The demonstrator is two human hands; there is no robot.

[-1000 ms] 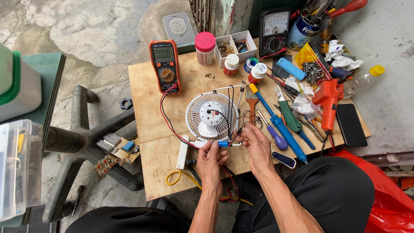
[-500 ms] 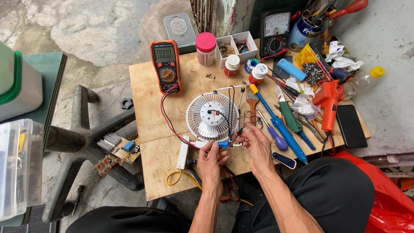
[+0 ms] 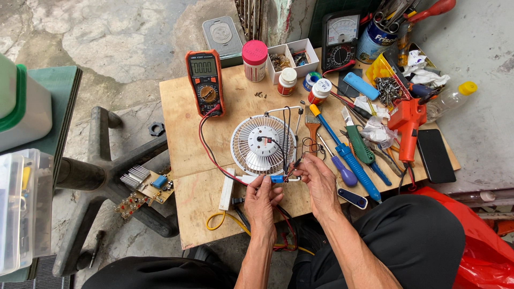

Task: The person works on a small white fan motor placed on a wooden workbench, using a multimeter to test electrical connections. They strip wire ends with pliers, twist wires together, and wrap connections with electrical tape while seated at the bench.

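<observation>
Here, read from left to right:

Circuit board (image 3: 145, 190): a bare board with a finned heat sink, lying on the base of a chair just left of the desk (image 3: 182, 112); unmoved across the last second.

Digital meter (image 3: 204, 81): an orange-cased meter, flat near the desk's far left corner; its red lead (image 3: 206, 152) curves down towards the hands, in the same arc as a second ago.

Small fan (image 3: 262, 144): a white fan lying grille-up near the middle of the desk, just beyond both hands; black wires run from its hub to the near edge. Position unchanged.

Left hand (image 3: 262, 200): fingers closed in a pinch on the near end of a small blue part (image 3: 277, 179) at the fan's front rim; the grip reads as it did a second ago.

Right hand (image 3: 319, 182): thumb and forefinger nipped shut on a thin probe tip or wire end (image 3: 296, 162), held at the wires just right of the blue part; whether the tip touches a contact cannot be told. It has shifted only very slightly.

Change: almost none, which suggests a steady held contact rather than a reach or a release.

Screwdrivers (image 3: 342, 150): blue-handled and green-handled, lying beside the right hand, untouched.

Orange tool (image 3: 407, 126) and dark phone (image 3: 435, 155): at the desk's right edge, well apart from the hands.
</observation>
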